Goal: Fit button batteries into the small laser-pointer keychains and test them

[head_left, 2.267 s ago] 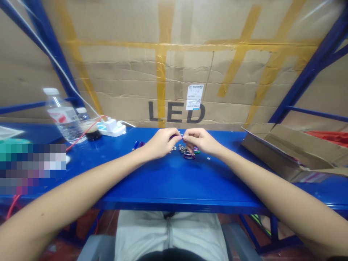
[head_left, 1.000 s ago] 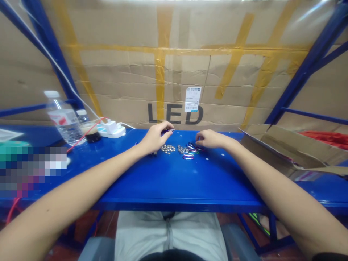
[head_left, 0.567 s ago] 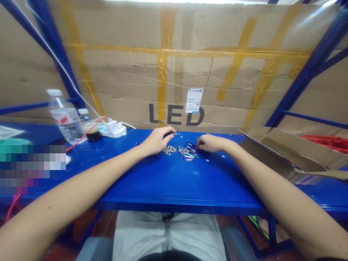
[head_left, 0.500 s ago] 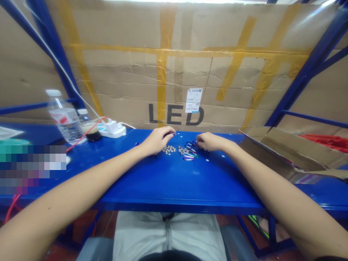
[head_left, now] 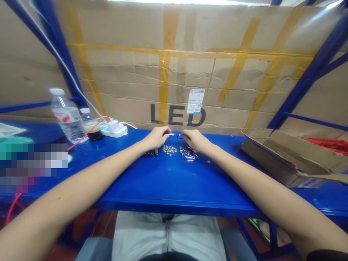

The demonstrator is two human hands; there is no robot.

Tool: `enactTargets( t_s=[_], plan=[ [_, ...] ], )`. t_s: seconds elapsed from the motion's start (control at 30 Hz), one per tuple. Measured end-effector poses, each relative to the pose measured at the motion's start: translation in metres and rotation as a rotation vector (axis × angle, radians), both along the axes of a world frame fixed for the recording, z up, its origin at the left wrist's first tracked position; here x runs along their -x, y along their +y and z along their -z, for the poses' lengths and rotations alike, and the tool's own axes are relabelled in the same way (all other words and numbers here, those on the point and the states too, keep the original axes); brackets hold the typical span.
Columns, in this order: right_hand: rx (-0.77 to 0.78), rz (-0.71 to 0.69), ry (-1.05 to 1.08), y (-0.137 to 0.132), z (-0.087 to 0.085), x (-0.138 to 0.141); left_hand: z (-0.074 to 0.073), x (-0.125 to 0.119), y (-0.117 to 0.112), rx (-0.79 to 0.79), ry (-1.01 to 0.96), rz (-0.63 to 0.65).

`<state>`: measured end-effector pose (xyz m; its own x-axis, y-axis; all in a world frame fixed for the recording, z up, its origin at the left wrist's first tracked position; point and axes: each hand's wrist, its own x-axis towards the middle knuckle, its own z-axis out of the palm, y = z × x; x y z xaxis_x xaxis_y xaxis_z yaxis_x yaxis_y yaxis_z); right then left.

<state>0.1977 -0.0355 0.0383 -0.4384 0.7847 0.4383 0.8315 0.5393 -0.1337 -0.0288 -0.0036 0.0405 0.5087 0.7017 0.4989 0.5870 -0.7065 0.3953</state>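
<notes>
My left hand (head_left: 156,137) and my right hand (head_left: 194,140) meet above the far part of the blue table (head_left: 174,181). The left hand's fingers pinch a thin silvery piece (head_left: 170,134) that points to the right. My right hand is closed on a small purple clip (head_left: 179,136) held up against that piece. Below the hands lie a cluster of small silver round parts (head_left: 169,149) and a pile of coloured clips (head_left: 189,154). A few dark little cylinders (head_left: 151,153) rest under my left wrist.
Two bottles (head_left: 66,116) and a white power strip (head_left: 112,128) with a red cable stand at the back left. An open cardboard box (head_left: 293,156) lies at the right. A taped cardboard wall marked LED (head_left: 178,114) closes the back, between blue rack posts.
My right hand lifted from the clip pile and moved left with a purple clip. The two hands, apart a second ago, have come together again.
</notes>
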Motion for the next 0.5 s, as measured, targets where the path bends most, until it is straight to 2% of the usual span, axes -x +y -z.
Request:
enactTargets(
  t_s=[0.17,0.5],
  plan=[
    [-0.054,-0.061,0.047,0.004,0.005,0.003,0.0,-0.007,-0.004,-0.059,0.018,0.048],
    [0.054,-0.153,0.037,0.014,0.017,0.002,0.009,-0.015,0.013,-0.117,0.113,0.033]
  ],
)
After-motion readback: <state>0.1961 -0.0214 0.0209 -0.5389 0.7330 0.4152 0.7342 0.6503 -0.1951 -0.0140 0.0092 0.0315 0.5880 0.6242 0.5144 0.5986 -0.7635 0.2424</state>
